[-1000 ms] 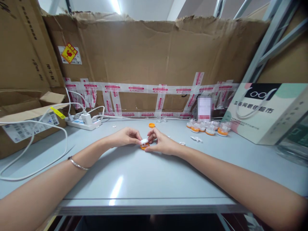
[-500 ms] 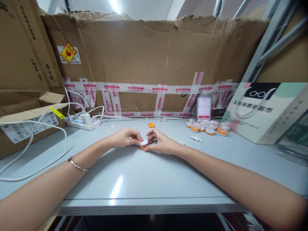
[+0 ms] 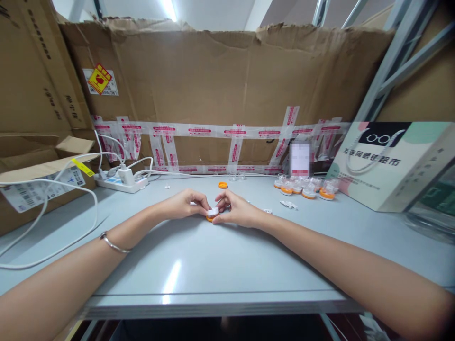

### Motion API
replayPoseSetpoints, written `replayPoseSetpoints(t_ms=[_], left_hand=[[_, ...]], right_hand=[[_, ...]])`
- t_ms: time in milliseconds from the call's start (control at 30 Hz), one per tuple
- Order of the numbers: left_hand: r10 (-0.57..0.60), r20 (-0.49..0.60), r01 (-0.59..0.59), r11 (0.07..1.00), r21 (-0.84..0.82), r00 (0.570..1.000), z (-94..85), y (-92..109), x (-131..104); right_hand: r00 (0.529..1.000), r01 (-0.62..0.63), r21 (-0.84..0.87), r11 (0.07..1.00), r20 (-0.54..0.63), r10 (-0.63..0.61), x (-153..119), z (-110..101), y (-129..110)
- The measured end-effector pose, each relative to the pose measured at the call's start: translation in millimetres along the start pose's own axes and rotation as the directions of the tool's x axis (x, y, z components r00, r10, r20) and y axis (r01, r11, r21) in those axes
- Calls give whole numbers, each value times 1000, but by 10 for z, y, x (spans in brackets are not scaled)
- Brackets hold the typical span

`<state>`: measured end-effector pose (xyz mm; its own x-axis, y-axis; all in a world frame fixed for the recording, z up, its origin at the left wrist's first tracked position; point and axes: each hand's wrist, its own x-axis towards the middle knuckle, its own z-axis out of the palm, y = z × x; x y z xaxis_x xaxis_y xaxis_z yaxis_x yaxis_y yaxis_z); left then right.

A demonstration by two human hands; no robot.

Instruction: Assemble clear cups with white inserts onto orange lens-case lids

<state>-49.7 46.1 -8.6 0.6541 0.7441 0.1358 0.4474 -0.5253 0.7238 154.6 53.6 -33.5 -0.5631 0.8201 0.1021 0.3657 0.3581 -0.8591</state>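
Near the middle of the grey table (image 3: 199, 265), a white round part (image 3: 212, 211) sits on or just above an orange ring (image 3: 209, 219). My left hand (image 3: 190, 204) pinches the white part from the left with thumb and forefinger. My right hand (image 3: 236, 209) is curled round the right side, its thumb low by the orange ring and its fingers at the white part. Another orange ring (image 3: 222, 185) lies just beyond my hands. Small white pieces (image 3: 289, 205) are on the table to the right of my right hand.
Several clear, white and orange round assemblies (image 3: 309, 189) stand at the back right, beside a paper bag (image 3: 387, 166). A power strip (image 3: 124, 182) with white cables and an open carton (image 3: 42, 184) are on the left. Cardboard (image 3: 213, 80) forms the back wall.
The white part now looks flatter over the orange ring, less tilted than before. Both hands keep nearly the same place; the whole view has shifted very slightly.
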Motion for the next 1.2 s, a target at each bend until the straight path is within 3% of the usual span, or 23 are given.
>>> replayPoseSetpoints(t_ms=[567, 733, 900, 1200], left_hand=[[145, 43, -151, 918, 366, 988, 5, 32, -36], [149, 48, -155, 894, 421, 988, 10, 79, -55], [200, 132, -240, 832, 501, 971, 15, 102, -52], [228, 165, -282, 766, 577, 960, 42, 131, -53]], right_hand=[[1000, 22, -28, 999, 1, -22, -15, -9, -4], [999, 54, -44, 998, 7, -54, -21, -6, -3], [995, 95, -50, 994, 27, -93, -24, -16, 5], [991, 88, -27, 996, 101, -85, -38, -58, -44]])
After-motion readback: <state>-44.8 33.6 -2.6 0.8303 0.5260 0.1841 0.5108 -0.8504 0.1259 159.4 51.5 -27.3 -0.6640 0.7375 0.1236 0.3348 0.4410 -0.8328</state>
